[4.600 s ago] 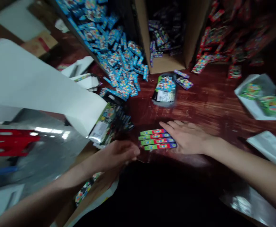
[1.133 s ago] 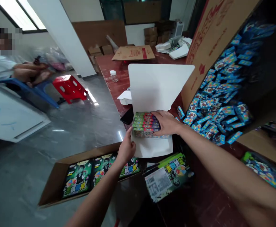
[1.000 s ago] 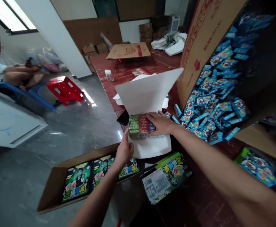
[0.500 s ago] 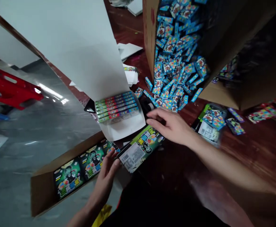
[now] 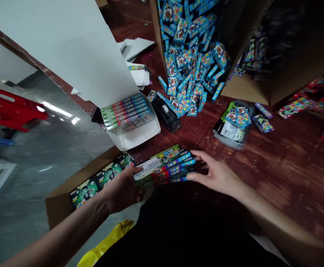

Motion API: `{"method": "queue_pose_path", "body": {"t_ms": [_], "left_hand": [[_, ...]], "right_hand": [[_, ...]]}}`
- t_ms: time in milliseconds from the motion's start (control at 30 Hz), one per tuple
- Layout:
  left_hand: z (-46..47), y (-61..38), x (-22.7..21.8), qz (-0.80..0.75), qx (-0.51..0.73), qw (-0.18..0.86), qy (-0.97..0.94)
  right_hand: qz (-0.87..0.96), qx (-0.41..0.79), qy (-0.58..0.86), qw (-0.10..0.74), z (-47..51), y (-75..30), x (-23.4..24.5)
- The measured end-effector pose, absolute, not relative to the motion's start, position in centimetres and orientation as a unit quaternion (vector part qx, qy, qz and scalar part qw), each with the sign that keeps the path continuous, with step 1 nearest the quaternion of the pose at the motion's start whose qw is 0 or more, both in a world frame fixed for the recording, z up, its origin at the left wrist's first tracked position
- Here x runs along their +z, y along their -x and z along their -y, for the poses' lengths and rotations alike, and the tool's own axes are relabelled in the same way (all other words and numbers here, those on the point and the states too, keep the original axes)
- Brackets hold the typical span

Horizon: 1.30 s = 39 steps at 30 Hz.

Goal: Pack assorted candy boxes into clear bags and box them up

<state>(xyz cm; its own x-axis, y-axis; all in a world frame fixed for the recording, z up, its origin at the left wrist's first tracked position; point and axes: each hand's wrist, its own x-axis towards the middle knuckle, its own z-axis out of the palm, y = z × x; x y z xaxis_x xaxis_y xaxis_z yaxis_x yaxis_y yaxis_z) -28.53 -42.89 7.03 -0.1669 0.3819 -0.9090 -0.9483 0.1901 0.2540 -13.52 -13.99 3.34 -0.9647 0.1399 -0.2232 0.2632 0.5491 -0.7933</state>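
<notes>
Head view: the left hand [image 5: 123, 189] grips the left end of a stack of packs [image 5: 175, 165]; the right hand [image 5: 217, 174] spreads thumb and fingers about the other end, though whether it squeezes, I cannot tell. The stack lies between the hands, near the front of the table [image 5: 195, 135]. Its right ends sit uneven, so a loose hold could let lower packs slide out. Swinging it carelessly leftward might knock the open white box [image 5: 135, 140].

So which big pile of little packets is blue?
The leftmost pile, spilling onto the table; the middle pile is purple and the rightmost pile red.
</notes>
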Motion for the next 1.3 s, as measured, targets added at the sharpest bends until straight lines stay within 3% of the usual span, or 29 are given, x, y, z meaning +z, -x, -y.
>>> {"method": "queue_pose_path", "body": {"t_ms": [167, 300, 367, 467, 567, 767, 967, 1167, 1300], "left_hand": [[41.0, 30.5, 5.5, -0.455, 0.558, 0.654, 0.231], [41.0, 32.4, 5.6, -0.518, 0.516, 0.661, 0.169], [42.2, 32.8, 5.7, -0.628, 0.487, 0.6, 0.091], [44.5, 32.1, 5.2, -0.821, 0.44, 0.346, -0.112], [44.9, 30.4, 2.8, -0.839, 0.42, 0.146, -0.313], [40.6, 28.6, -3.5, -0.795, 0.491, 0.116, -0.337], [40.2, 29.2, -3.7, -0.797, 0.479, 0.109, -0.352], [45.0, 28.8, -3.0, -0.874, 0.367, -0.167, -0.273], [45.0, 27.8, -2.9, -0.888, 0.265, -0.213, -0.31]], "right_hand": [[-0.98, -0.182, 0.08, -0.02, 14.9, 15.1, 4.8], [-0.973, -0.155, 0.169, 0.027, 14.6, 19.7, 4.9], [-0.968, -0.174, 0.172, 0.057, 13.5, 22.0, 5.1], [-0.958, -0.206, 0.177, 0.088, 11.9, 24.2, 5.6], [-0.941, -0.249, 0.204, 0.102, 11.3, 24.6, 5.0], [-0.955, -0.265, 0.132, -0.004, 12.1, 22.0, 2.5], [-0.971, -0.151, 0.186, 0.003, 13.9, 22.1, 4.2], [-0.943, -0.23, 0.24, -0.015, 14.7, 28.2, 7.5], [-0.924, -0.24, 0.296, -0.018, 17.4, 34.4, 8.4]]}}
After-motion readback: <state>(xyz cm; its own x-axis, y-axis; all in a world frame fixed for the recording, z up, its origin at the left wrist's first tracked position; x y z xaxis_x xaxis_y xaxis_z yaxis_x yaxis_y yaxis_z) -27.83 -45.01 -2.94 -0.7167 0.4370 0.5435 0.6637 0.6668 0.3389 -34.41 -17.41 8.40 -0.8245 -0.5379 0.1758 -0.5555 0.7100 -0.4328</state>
